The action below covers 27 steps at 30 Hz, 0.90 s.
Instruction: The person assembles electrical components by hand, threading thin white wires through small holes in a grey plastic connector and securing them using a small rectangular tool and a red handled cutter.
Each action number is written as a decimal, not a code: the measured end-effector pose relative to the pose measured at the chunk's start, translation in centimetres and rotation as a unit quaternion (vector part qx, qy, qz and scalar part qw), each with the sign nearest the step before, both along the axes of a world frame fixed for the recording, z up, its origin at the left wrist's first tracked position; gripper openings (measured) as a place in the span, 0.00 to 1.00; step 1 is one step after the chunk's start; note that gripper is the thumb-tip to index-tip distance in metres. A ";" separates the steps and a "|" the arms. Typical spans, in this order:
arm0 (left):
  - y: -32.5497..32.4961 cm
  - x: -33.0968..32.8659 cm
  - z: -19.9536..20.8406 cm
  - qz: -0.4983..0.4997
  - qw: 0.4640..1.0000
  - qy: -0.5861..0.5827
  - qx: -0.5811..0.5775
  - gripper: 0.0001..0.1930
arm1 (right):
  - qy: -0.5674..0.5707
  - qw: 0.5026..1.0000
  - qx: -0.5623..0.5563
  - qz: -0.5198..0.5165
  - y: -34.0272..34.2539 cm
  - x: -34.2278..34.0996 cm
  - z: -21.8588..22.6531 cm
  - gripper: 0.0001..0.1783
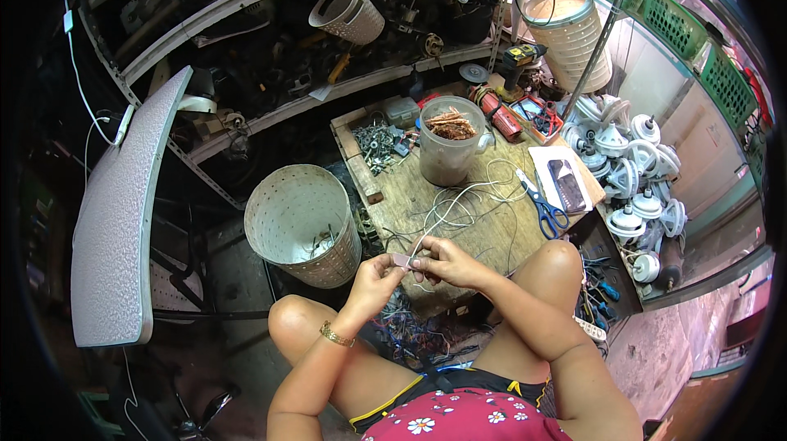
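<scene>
Over the near edge of the wooden table, my two hands meet in front of my knees. My left hand point(376, 279) is closed in a pinch on a small flat pinkish-grey piece point(401, 260); its exact kind is too small to make out. My right hand point(447, 264) pinches a thin white cable point(425, 232) against that piece. From my fingers the cable runs up in loose loops across the table, and a short end hangs below the right hand. Blue-handled scissors point(548, 215) lie to the right of the cable.
On the wooden table point(393, 215) stand a clear tub of copper scraps point(449, 154), a pile of screws point(379, 146), a red power tool point(497, 113) and a phone point(567, 183). A white perforated basket point(299, 228) stands left. White motor parts point(627, 154) heap at right.
</scene>
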<state>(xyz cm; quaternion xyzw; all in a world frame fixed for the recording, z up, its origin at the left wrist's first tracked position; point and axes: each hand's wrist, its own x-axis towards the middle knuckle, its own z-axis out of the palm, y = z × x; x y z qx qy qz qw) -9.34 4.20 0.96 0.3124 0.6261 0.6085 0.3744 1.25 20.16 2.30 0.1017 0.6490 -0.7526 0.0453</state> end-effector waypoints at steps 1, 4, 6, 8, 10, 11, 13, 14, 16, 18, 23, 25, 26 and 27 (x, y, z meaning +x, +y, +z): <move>0.0 0.0 0.0 -0.004 1.000 -0.002 -0.011 0.07 | -0.002 1.000 0.003 0.000 0.1 0.1 -0.1 0.12; 0.0 -0.1 0.1 -0.013 0.999 -0.007 -0.029 0.07 | -0.001 1.000 -0.003 -0.011 0.2 0.2 -0.6 0.11; 0.0 -0.1 0.0 -0.012 1.000 -0.005 -0.021 0.07 | -0.003 1.000 -0.004 -0.024 0.2 0.1 -0.6 0.10; 0.0 -0.2 0.6 -0.020 0.999 -0.024 -0.045 0.08 | -0.008 0.999 -0.007 -0.033 0.4 0.1 -0.6 0.09; -0.1 -0.2 1.0 -0.025 0.997 -0.033 -0.057 0.09 | -0.013 0.999 -0.013 -0.035 0.5 0.1 -0.4 0.08; -0.1 -0.1 1.1 -0.026 0.997 -0.032 -0.058 0.09 | -0.016 0.999 -0.016 -0.036 0.5 0.1 -0.3 0.08; -0.2 -0.2 1.0 -0.028 0.997 -0.025 -0.061 0.09 | -0.022 0.999 -0.022 -0.037 0.7 0.2 0.0 0.07; -0.2 -0.2 0.9 -0.030 0.997 -0.019 -0.062 0.09 | -0.020 0.999 -0.019 -0.036 0.7 0.2 0.0 0.07; -0.2 -0.3 0.5 -0.029 0.998 -0.013 -0.061 0.08 | -0.014 0.999 -0.013 -0.033 0.8 0.1 -0.2 0.07; -0.3 -0.2 0.2 -0.023 0.998 -0.016 -0.054 0.08 | -0.019 0.999 -0.002 -0.040 0.8 0.1 -0.3 0.08; -0.3 -0.1 0.1 -0.030 0.997 -0.032 -0.069 0.07 | -0.035 0.996 0.021 -0.083 1.8 0.2 -0.2 0.12; -0.5 0.1 0.4 -0.029 0.995 -0.045 -0.080 0.08 | -0.040 0.995 0.016 -0.088 2.2 0.2 0.0 0.13; -0.6 0.0 0.5 -0.027 0.995 -0.042 -0.082 0.08 | -0.042 0.995 0.014 -0.091 2.3 0.2 0.1 0.13; -0.6 0.0 0.5 -0.024 0.995 -0.038 -0.084 0.09 | -0.036 0.995 0.015 -0.090 2.6 0.3 -0.2 0.13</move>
